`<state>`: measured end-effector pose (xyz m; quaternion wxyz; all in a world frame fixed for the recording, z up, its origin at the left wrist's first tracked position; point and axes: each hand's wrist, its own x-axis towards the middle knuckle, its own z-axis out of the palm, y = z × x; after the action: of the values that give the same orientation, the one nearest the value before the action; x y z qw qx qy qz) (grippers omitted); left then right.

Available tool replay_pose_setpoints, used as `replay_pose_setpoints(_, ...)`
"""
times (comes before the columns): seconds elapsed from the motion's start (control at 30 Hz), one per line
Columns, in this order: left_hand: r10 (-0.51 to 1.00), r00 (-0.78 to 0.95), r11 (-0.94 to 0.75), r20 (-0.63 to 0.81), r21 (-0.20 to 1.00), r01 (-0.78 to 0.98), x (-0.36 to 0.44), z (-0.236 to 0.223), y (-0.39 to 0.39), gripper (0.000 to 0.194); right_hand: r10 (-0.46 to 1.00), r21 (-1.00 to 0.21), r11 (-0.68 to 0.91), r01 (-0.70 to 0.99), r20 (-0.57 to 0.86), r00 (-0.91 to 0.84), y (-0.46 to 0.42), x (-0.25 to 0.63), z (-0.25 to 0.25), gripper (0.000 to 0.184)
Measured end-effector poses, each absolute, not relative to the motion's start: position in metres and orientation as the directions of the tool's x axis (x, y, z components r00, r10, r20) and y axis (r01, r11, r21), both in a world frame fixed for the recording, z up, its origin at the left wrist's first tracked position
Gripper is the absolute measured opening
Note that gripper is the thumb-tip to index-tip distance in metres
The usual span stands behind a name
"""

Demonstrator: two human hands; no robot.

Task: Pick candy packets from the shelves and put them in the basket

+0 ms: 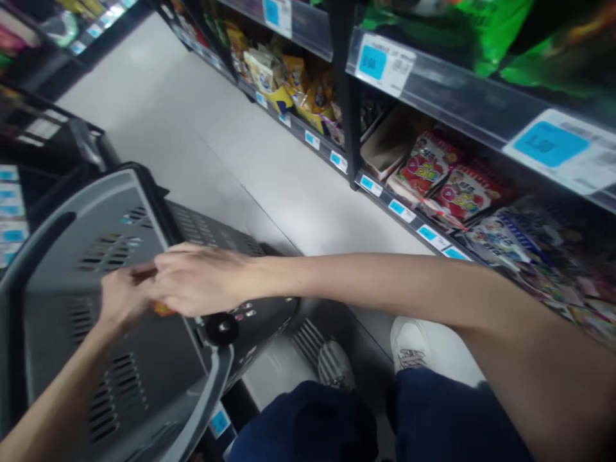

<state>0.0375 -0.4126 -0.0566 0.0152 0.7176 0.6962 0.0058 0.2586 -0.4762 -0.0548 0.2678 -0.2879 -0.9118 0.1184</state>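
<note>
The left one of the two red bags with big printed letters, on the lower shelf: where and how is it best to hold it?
I would pinch the left red bag by its upper edge, coming from the aisle, under the upper shelf. Its printed face turns outward, and the other red bag sits close on its right.

Bare floor (pixel 226 154) opens toward 11 o'clock—between the basket (pixel 168 231) and the shelf edge (pixel 308 138). A black post (pixel 350 115) stands near 1 o'clock. The grey handle (pixel 205 407) obstructs 7 o'clock—the right forearm (pixel 356 276) bars passage between 4 and 9.
</note>
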Motion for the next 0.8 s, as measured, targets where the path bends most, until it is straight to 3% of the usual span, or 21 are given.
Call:
replay_pose_setpoints(0.07, 0.992, -0.081, 0.045, 0.099, 0.323, 0.945, 0.03, -0.046, -0.425, 0.02, 0.55, -0.368, 0.831, 0.417, 0.438, -0.711, -0.475, 0.256, -0.054, 0.034)
replay_pose_setpoints(0.13, 0.97, -0.133, -0.02, 0.203, 0.615, 0.788, 0.028, -0.037, -0.443, 0.021, 0.535, -0.368, 0.84, 0.398, 0.44, -0.721, -0.475, 0.252, -0.052, 0.029)
replay_pose_setpoints(0.2, 0.979, -0.082, -0.105, 0.186, 0.806, 0.582, 0.029, -0.032, -0.457, 0.023, 0.561, -0.399, 0.82, 0.41, 0.416, -0.716, -0.475, 0.25, -0.049, 0.028)
replay_pose_setpoints(0.27, 0.982, -0.129, -0.089, 0.135, 0.945, 0.313, 0.03, -0.033, -0.463, 0.041, 0.577, -0.432, 0.803, 0.411, 0.391, -0.717, -0.475, 0.25, -0.049, 0.028)
replay_pose_setpoints(0.33, 0.954, -0.219, -0.212, 0.204, 0.977, -0.012, 0.032, -0.037, -0.465, 0.06, 0.567, -0.445, 0.808, 0.385, 0.411, -0.714, -0.474, 0.252, -0.05, 0.03)
replay_pose_setpoints(0.43, 0.928, -0.34, -0.241, 0.15, 0.94, -0.242, 0.043, -0.041, -0.474, 0.06, 0.588, -0.459, 0.797, 0.392, 0.442, -0.677, -0.477, 0.255, -0.052, 0.029)
replay_pose_setpoints(0.6, 0.924, -0.361, -0.012, -0.126, 0.935, -0.355, 0.072, -0.044, -0.497, 0.052, 0.608, -0.436, 0.788, 0.434, 0.443, -0.658, -0.485, 0.251, -0.05, 0.04)
replay_pose_setpoints(0.8, 0.922, -0.34, 0.056, -0.184, 0.934, -0.353, 0.077, -0.063, -0.495, 0.034, 0.605, -0.501, 0.776, 0.383, 0.421, -0.676, -0.492, 0.249, -0.051, 0.038)
